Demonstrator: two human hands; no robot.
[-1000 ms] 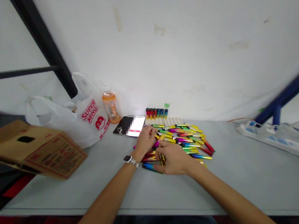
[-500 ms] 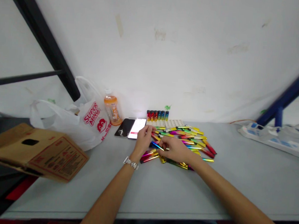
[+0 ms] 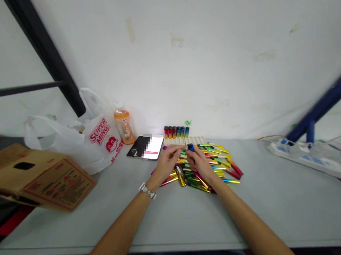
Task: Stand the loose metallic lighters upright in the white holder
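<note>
My left hand (image 3: 167, 161) is curling; whether it's gripping anything, I cannot tell. A glossy blue lighter-like stick (image 3: 190, 147), just turned upward, is sitting gripped in my right hand (image 3: 199, 160), so I'm handling one singly by the multicoloured metallic pile (image 3: 222, 161).

Metallic-coloured lighters (image 3: 219, 167) lie scattered midway along a grey table (image 3: 124, 221), a white tray (image 3: 196, 140) beyond them by the back edge. A lit-screened device (image 3: 154, 146) and orange bottle (image 3: 124, 127) sit left of these; a plastic bag (image 3: 95, 153) occupies the back left corner, a cardboard box (image 3: 60, 180) the left edge, a power strip (image 3: 308, 158) the back right.
</note>
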